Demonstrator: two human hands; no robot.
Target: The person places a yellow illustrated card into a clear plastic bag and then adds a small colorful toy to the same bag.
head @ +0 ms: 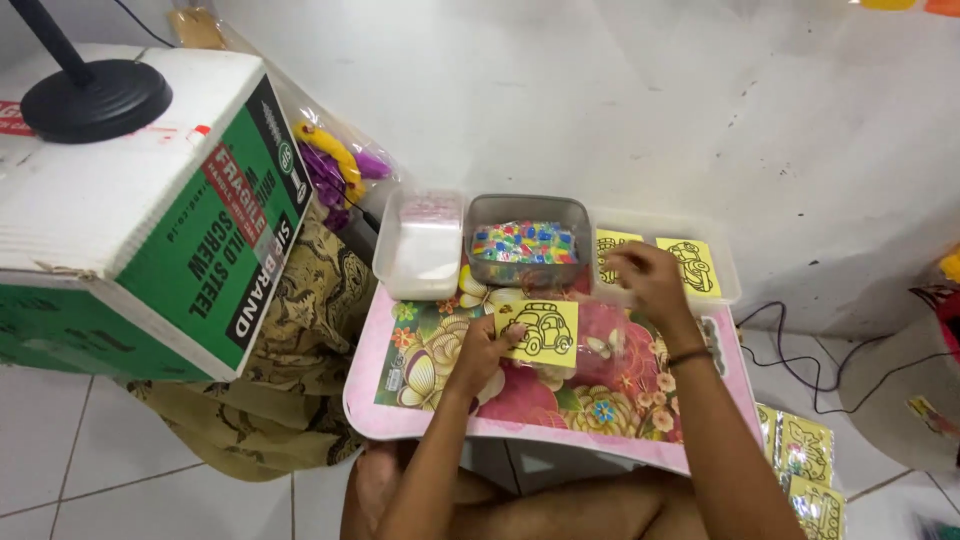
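My left hand (484, 350) holds a yellow card with a black car outline (540, 331), inside a clear plastic sleeve (600, 345), over a small pink table with a flower print (420, 375). My right hand (648, 280) reaches into a clear tray (725, 285) at the table's back right, its fingers pinched over yellow outline cards (690, 262); what the fingers grip is hidden. A grey tub of small coloured pieces (527, 243) stands at the back middle.
A white lidded box (422, 250) sits at the back left. A large green and white cardboard box (150, 220) with a black round lamp base (95, 98) stands to the left. More bagged yellow cards (805, 465) lie on the floor at right, near black cables (800, 360).
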